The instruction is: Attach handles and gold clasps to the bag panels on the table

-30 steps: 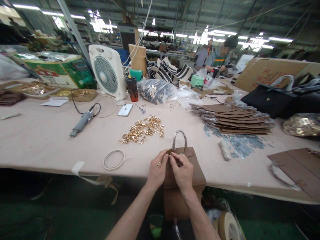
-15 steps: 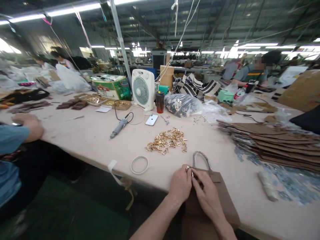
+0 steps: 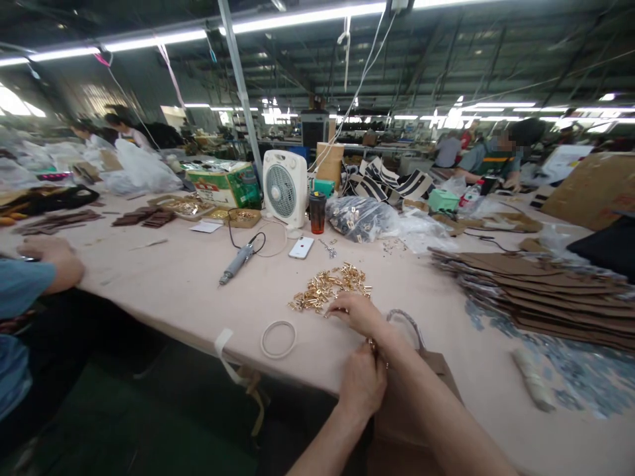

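Note:
A brown handbag [image 3: 436, 370] hangs over the table's front edge, its looped handle [image 3: 405, 318] standing up in a clear wrap. My left hand [image 3: 362, 383] is closed on the bag's top edge, where a small gold-coloured metal piece shows at the fingers. Crossing over the bag, my right hand [image 3: 354, 311] reaches to the near side of a pile of gold metal fittings [image 3: 322, 287]. Its fingertips are pinched together at a single small fitting [image 3: 326, 315]. The right forearm hides much of the bag.
Left of my hands lie a white ring [image 3: 278, 340] and a corded electric screwdriver [image 3: 236, 264]. Behind the pile are a phone [image 3: 301, 248], a tumbler [image 3: 317, 215] and a fan [image 3: 285, 188]. Stacked brown bags [image 3: 540, 287] lie right. A co-worker's arm [image 3: 44, 271] rests at far left.
My right hand has left the bag's top edge and moved forward and left to the fittings pile. My left hand stays at the bag. The view has tilted up slightly.

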`<action>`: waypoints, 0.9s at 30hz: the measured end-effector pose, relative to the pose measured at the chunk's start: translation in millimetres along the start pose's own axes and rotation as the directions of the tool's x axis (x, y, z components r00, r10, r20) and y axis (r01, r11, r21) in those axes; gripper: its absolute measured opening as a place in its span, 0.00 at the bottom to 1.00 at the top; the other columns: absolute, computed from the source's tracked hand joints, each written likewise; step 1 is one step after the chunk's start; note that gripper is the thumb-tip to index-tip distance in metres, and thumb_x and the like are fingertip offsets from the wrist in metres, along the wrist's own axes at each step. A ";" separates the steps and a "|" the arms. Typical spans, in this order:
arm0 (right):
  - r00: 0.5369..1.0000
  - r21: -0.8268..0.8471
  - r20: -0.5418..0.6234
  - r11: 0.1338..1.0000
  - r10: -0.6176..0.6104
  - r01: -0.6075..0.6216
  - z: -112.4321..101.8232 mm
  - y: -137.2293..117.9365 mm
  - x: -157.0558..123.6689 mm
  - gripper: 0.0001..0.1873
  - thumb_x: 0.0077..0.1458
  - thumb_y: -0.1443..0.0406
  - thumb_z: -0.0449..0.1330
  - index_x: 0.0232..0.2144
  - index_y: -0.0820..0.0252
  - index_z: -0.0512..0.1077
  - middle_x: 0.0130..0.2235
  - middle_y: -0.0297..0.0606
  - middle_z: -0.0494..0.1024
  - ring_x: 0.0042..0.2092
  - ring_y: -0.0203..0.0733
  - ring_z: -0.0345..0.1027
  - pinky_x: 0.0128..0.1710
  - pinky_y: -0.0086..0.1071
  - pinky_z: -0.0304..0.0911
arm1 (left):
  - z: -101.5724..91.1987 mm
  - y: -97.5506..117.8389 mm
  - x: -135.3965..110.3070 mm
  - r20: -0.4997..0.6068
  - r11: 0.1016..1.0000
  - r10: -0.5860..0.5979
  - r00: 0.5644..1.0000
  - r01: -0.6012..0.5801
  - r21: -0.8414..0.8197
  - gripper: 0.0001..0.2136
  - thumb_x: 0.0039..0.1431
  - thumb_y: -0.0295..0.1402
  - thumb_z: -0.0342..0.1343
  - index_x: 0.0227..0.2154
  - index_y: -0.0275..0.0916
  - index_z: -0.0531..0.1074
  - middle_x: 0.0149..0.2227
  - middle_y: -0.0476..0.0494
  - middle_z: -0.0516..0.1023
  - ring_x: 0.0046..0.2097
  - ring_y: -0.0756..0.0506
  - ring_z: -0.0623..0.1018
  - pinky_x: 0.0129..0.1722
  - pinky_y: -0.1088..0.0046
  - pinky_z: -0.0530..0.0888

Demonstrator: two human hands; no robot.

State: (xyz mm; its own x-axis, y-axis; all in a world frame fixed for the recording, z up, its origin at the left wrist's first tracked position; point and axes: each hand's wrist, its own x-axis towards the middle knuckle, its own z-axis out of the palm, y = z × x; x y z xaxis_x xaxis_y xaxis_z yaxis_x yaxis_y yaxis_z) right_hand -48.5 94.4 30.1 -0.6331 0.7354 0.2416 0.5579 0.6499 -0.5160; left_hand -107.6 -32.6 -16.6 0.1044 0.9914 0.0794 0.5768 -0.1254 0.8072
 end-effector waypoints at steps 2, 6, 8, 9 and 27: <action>0.998 -0.102 0.056 0.995 0.027 -0.021 4.9 0.2 9.0 0.07 0.62 0.65 0.65 0.38 0.48 0.84 0.40 0.35 0.82 0.44 0.43 0.75 0.43 0.32 0.64 | -0.3 -0.3 -0.4 0.000 1.000 -0.006 1.000 0.006 0.001 0.13 0.68 0.30 0.45 0.44 0.37 0.75 0.42 0.33 0.84 0.44 0.36 0.83 0.41 0.64 0.73; 0.993 -0.167 0.086 0.984 0.076 -0.061 12.9 -2.3 16.0 0.05 0.57 0.64 0.69 0.37 0.50 0.84 0.39 0.37 0.81 0.41 0.44 0.75 0.39 0.32 0.62 | -1.4 0.2 -0.9 0.009 1.000 -0.028 1.000 0.028 0.000 0.14 0.67 0.32 0.46 0.44 0.36 0.78 0.43 0.30 0.84 0.45 0.34 0.83 0.40 0.63 0.74; 0.990 -0.174 0.108 0.982 0.086 -0.066 16.9 -2.2 17.4 0.08 0.55 0.64 0.70 0.39 0.50 0.84 0.41 0.37 0.81 0.41 0.44 0.74 0.38 0.32 0.62 | -2.1 1.1 -0.8 0.022 1.000 -0.027 0.999 0.028 -0.003 0.15 0.67 0.33 0.47 0.44 0.35 0.79 0.43 0.29 0.84 0.45 0.33 0.84 0.40 0.63 0.74; 0.988 -0.173 0.125 0.983 0.086 -0.064 18.6 -1.8 17.8 0.09 0.55 0.64 0.70 0.40 0.49 0.84 0.42 0.37 0.81 0.41 0.44 0.74 0.39 0.32 0.62 | -2.4 1.6 -0.7 0.026 1.000 -0.029 0.999 0.029 -0.004 0.15 0.67 0.33 0.47 0.43 0.35 0.79 0.43 0.29 0.85 0.45 0.33 0.84 0.40 0.62 0.75; 0.996 0.132 0.000 0.987 0.091 -0.090 -16.4 3.9 -40.4 0.08 0.57 0.73 0.61 0.34 0.56 0.78 0.36 0.34 0.80 0.40 0.40 0.74 0.45 0.33 0.68 | 6.4 -2.4 -1.5 -0.018 0.997 0.073 0.997 -0.072 0.021 0.14 0.72 0.36 0.45 0.41 0.40 0.76 0.40 0.36 0.81 0.43 0.38 0.81 0.44 0.63 0.75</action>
State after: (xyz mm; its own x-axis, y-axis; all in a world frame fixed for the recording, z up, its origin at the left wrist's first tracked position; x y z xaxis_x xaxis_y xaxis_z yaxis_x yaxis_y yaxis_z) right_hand -12.0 70.4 31.9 -0.5795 0.7916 0.1939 0.5374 0.5500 -0.6393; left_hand -104.0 -34.0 -22.4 0.1311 0.9802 0.1487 0.5843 -0.1975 0.7872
